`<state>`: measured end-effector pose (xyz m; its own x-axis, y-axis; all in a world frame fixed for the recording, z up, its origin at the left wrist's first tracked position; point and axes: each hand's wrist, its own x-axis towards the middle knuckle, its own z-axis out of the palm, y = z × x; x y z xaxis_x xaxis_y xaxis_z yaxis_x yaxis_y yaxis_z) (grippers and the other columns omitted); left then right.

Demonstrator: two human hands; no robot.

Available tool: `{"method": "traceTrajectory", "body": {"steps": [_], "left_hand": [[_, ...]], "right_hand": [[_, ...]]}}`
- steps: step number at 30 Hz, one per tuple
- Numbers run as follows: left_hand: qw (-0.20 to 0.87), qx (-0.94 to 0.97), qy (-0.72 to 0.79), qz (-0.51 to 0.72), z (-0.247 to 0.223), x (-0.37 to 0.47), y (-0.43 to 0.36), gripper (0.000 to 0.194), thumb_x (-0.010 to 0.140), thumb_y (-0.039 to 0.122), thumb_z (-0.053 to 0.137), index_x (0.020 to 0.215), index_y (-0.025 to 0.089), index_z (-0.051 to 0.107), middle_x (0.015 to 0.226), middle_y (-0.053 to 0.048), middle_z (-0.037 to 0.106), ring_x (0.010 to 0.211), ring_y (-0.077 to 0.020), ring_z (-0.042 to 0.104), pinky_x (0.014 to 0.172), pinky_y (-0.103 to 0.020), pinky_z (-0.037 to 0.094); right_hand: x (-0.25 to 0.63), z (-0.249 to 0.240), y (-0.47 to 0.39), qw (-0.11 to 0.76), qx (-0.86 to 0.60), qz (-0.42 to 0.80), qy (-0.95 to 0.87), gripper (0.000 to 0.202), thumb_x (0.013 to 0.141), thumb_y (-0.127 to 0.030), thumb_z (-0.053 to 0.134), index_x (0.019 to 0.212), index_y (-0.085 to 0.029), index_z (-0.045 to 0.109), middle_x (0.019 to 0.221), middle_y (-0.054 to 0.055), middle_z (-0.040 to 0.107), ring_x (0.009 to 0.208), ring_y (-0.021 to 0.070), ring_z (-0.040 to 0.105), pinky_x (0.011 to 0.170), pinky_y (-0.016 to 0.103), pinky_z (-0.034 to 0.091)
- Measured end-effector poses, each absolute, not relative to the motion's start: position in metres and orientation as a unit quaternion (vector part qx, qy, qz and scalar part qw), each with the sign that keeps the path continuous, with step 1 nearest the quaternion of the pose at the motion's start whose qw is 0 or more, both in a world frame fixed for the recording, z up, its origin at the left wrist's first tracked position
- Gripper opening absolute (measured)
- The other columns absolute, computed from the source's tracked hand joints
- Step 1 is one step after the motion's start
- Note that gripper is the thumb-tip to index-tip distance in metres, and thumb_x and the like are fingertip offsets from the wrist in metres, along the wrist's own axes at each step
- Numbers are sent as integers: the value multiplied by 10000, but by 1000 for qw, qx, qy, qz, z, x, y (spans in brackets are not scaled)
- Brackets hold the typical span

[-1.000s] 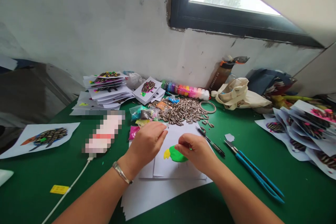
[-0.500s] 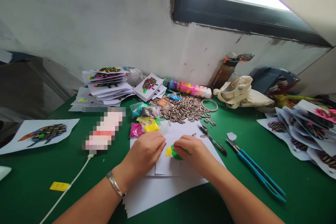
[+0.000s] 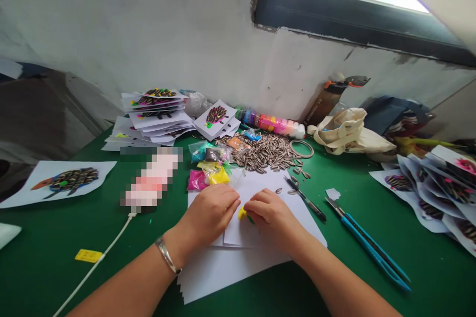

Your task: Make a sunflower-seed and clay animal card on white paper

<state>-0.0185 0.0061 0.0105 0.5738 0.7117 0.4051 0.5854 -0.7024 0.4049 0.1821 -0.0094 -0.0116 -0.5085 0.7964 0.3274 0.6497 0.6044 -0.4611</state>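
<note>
The clay figure [image 3: 242, 214] lies on the white paper [image 3: 219, 275] beneath the right hand [image 3: 273, 215]; open green table [image 3: 260, 299] extends beyond the paper's near edge. Yellow end points left — long axis obscured. Right-hand and left hand [image 3: 211, 210] fingers are bunched together — any grip cannot be told

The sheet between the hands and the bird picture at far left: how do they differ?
The sheet between the hands shows a yellow patch and a sliver of green; the bird picture has a body of dark striped pieces and an orange-brown head.
The sheet lies on other paper, its colours partly hidden by the right hand; the bird picture lies on the green table, no hand over it.
Both are white paper with some green.
</note>
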Motion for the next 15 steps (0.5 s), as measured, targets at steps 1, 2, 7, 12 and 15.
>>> {"method": "traceTrajectory", "body": {"steps": [1, 2, 7, 12, 15], "left_hand": [[112, 882, 368, 273, 10, -18, 6, 215, 952, 191, 466, 911, 195, 677, 839, -60, 698, 836, -203, 661, 809, -349, 535], [109, 884, 368, 269, 10, -18, 6, 214, 950, 190, 467, 907, 195, 677, 837, -60, 697, 839, -205, 660, 816, -353, 532], [107, 889, 368, 251, 8, -19, 5, 225, 949, 183, 462, 890, 195, 678, 821, -57, 692, 837, -205, 654, 833, -361, 522], [119, 887, 375, 240, 11, -20, 6, 229, 954, 188, 456, 885, 194, 674, 817, -54, 688, 827, -201, 648, 816, -346, 513], [127, 887, 379, 231, 12, -20, 6, 231, 957, 193, 454, 876, 191, 670, 810, -53, 682, 817, -199, 639, 796, -338, 508]], "right_hand": [[182, -12, -9, 260, -423, 131, -858, 250, 912, -100, 531, 753, -200, 697, 758, 33, 651, 736, 150, 509, 693, 260, 392], [182, -13, -9, 260, -425, 124, -858, 258, 912, -100, 532, 739, -201, 694, 770, 35, 648, 741, 150, 505, 697, 264, 388], [181, -21, -10, 259, -424, 115, -860, 213, 891, -80, 570, 832, -230, 710, 827, 24, 674, 768, 154, 516, 716, 282, 371], [179, -22, -11, 230, -436, 107, -863, 175, 887, -92, 597, 926, -229, 698, 835, 20, 695, 789, 168, 532, 724, 305, 354], [179, -21, -12, 220, -444, 103, -862, 143, 894, -110, 600, 917, -220, 689, 815, 23, 688, 788, 173, 526, 730, 308, 354]]}}
